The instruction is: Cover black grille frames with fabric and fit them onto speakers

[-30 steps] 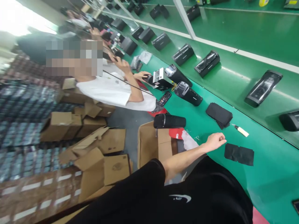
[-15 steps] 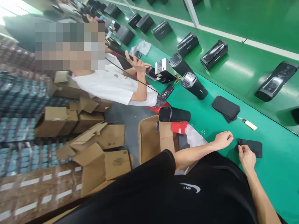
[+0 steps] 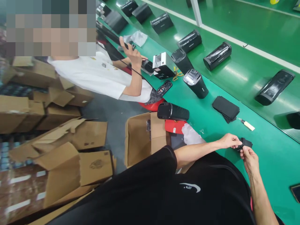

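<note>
My left hand (image 3: pixel 229 141) reaches in from the left, its thumb and fingers pinched on the edge of a thin black sheet (image 3: pixel 248 143). My right hand (image 3: pixel 250 157) pinches the same sheet from the near side, close beside the left fingertips. The sheet looks bent or folded between the hands, and the fingers partly cover it. Beyond it, a stack of black rectangular sheets (image 3: pixel 225 107) lies on the green table (image 3: pixel 272 168). Between stack and hands rests a small tool with a cream handle (image 3: pixel 248 125).
Black speakers (image 3: pixel 217 56) stand along a green belt past the table. Two more speakers (image 3: pixel 196 83) and a white-and-black box (image 3: pixel 162 65) are on the table. At left, a co-worker in a white shirt (image 3: pixel 100 78) holds a dark object. Open cartons (image 3: pixel 138 140) fill the floor.
My left hand has moved right to grip the black sheet, which the right hand was pinching. The sheet now looks bent up between both hands. The view has shifted slightly.
</note>
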`<state>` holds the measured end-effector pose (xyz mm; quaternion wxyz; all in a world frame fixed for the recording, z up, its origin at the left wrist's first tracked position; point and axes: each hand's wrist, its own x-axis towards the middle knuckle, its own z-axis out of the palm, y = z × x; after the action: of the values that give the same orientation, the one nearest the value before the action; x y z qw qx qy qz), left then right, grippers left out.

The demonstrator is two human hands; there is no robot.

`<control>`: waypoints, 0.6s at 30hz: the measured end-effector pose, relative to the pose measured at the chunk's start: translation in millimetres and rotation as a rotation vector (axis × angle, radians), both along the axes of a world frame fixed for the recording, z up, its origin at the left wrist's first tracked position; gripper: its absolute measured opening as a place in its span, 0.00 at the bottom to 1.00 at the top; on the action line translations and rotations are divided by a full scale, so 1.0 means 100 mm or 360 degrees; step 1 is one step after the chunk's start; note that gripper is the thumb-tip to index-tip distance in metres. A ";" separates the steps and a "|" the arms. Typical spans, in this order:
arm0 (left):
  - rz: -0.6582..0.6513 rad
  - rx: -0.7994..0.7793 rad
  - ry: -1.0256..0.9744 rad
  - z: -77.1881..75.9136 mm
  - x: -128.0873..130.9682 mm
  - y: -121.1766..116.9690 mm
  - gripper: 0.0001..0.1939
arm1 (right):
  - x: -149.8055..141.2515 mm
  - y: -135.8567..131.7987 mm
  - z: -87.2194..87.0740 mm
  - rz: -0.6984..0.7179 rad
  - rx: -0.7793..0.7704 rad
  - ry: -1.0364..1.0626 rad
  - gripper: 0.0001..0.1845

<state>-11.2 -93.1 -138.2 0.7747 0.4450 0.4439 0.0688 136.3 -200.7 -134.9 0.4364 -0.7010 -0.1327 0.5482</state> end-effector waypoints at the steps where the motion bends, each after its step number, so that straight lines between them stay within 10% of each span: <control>1: 0.0011 -0.0024 -0.0019 0.00 -0.01 0.01 0.25 | 0.00 0.00 0.01 -0.0011 0.0002 0.0027 0.37; 9: 0.0053 0.0171 0.0096 -0.03 -0.14 0.05 0.17 | 0.00 -0.03 0.08 -0.0082 0.0027 0.0002 0.36; 14: 0.0276 0.1116 0.0873 0.01 -0.35 0.70 0.09 | 0.16 -0.16 0.16 -0.0115 0.0075 -0.0139 0.28; 18: 0.0275 0.1334 0.1097 0.08 -0.38 1.19 0.11 | 0.31 -0.28 0.17 -0.0184 0.0050 -0.0202 0.26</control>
<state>-48.9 25.5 -129.8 0.3325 0.6743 0.6413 0.1533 167.1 -228.8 -117.7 0.4691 -0.7339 -0.1280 0.4743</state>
